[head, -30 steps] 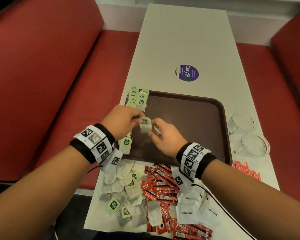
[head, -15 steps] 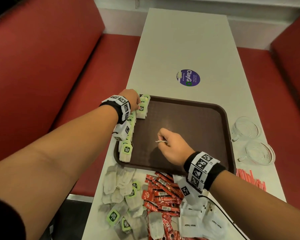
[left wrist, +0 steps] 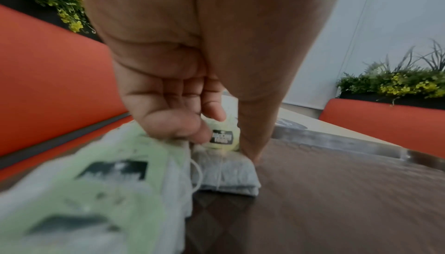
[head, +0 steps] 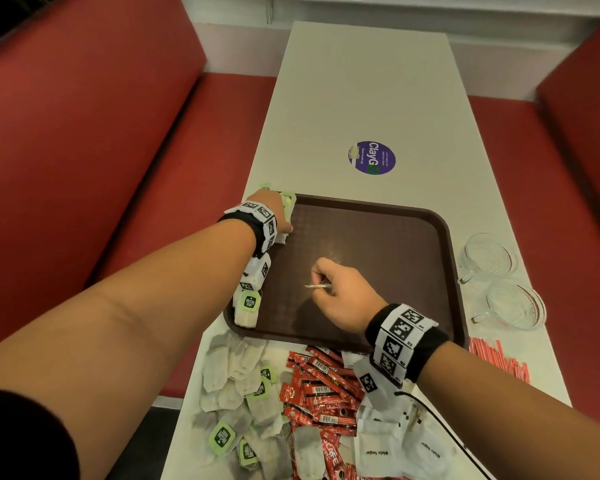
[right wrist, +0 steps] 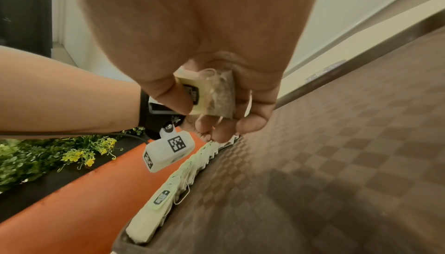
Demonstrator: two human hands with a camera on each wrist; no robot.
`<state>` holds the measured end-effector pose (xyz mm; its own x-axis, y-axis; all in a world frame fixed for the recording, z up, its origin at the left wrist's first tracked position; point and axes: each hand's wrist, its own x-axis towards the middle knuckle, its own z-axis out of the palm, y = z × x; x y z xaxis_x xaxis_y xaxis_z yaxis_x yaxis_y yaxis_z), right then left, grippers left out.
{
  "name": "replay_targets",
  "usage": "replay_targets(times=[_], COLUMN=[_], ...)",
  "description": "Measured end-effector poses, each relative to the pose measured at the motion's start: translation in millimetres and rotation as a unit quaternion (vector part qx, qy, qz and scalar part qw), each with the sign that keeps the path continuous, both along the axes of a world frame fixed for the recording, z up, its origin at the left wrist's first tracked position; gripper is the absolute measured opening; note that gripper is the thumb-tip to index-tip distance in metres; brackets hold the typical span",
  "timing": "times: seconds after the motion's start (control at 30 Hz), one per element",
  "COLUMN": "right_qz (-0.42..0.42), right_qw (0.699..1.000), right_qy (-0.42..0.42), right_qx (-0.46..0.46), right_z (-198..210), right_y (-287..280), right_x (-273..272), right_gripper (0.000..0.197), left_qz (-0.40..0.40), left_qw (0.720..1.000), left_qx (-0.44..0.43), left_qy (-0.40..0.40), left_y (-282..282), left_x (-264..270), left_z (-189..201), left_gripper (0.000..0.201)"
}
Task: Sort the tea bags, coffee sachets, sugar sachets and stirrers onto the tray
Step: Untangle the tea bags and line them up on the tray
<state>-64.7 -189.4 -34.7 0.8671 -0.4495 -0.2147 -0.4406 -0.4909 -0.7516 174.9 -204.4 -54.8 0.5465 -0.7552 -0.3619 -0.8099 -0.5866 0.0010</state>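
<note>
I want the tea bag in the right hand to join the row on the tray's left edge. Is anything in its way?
Yes: the left hand and forearm lie over that row of tea bags. The tray floor between the right hand and the row is bare.

Counts: 1 brown tray [head: 395,237]. 2 clear glass cups [head: 487,252] right of it. 1 round purple sticker [head: 372,157] on the table [head: 361,81]. Tea bags: one row [right wrist: 168,191] along the tray's left edge, overlapping, can't count; 1 more tea bag [right wrist: 211,94] held in the right hand [head: 340,296]. Loose tea bag pile [head: 243,393], red coffee sachets [head: 319,386], white sugar sachets [head: 395,441], red stirrers [head: 496,358]: heaped, no exact count.
</note>
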Motion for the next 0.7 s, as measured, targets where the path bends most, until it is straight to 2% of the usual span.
replay_targets(times=[0.27,0.43,0.53,0.6,0.7], right_qz=[-0.003,-0.002,0.005,0.008,-0.005], right_qw=[1.0,0.999,0.999,0.999,0.999], right_qy=[-0.001,-0.007,-0.019,-0.028,-0.035], right_qx=[0.003,0.035,0.036,0.032,0.017], right_z=[0,-4,-6,-6,-5], right_y=[0,-2,-4,-5,-7], right_x=[-5,-6,-4,-4,-4], right_gripper=[0.01,0.011,0.01,0.006,0.006], left_qz=[0.017,0.021,0.011,-0.016,-0.056], left_qw=[1.0,1.0,1.0,0.997,0.971], left_qx=[-0.014,-0.012,-0.025,-0.072,-0.185], left_qy=[0.005,0.011,0.008,0.028,0.144], left_y=[-5,-3,0,4,23], left_x=[-3,0,-3,-10,-30], left_z=[0,-3,4,16,37], left_gripper=[0.046,0.033,0.038,0.042,0.037])
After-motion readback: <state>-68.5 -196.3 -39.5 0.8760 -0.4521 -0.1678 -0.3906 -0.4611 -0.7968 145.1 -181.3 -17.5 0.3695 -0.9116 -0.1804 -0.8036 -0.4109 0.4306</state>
